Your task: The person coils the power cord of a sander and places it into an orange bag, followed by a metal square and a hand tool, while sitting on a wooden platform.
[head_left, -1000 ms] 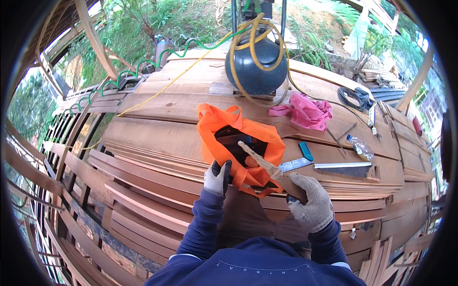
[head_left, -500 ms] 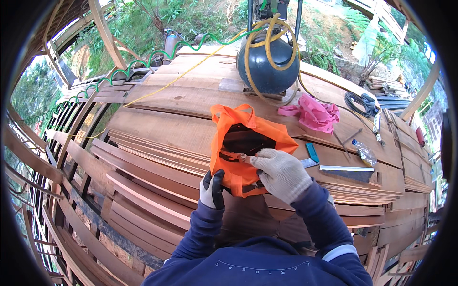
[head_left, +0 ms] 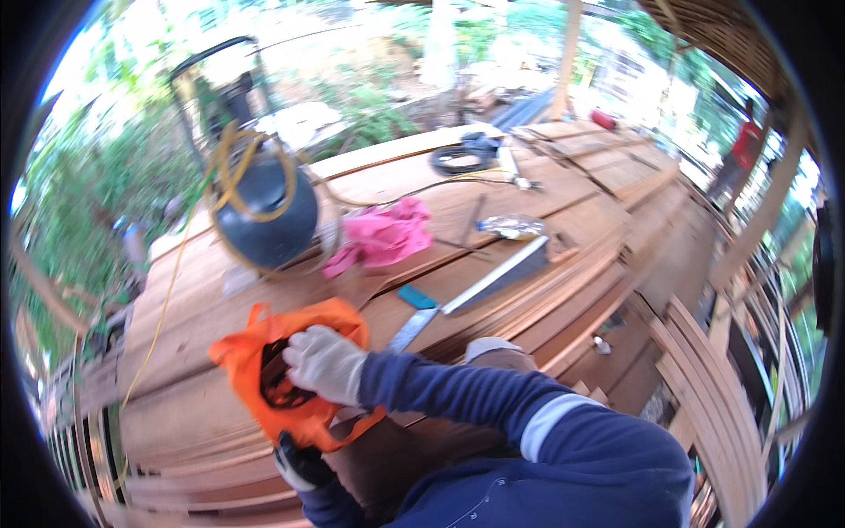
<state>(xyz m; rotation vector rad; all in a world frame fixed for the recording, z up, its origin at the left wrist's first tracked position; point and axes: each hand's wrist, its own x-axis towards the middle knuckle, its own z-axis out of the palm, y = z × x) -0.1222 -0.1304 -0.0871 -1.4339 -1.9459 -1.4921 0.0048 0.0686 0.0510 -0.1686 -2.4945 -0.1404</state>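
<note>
Your right hand (head_left: pixel 324 363) is sunk into the orange bag (head_left: pixel 295 374), fingers curled, apparently on something dark inside. Your left hand (head_left: pixel 301 465) pinches the bag's lower edge. It's soft, light cloth on the counter (head_left: pixel 202 326), just below the dark tank (head_left: pixel 264 216); grip the rim.

orange bag (head_left: pixel 304 396), pink cloth (head_left: pixel 387 233), dark blue tank (head_left: pixel 264 211)

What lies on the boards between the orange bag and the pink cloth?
In the head view, only bare boards lie between the orange bag and the pink cloth. The dark tank stands off to the left of that stretch.
</note>
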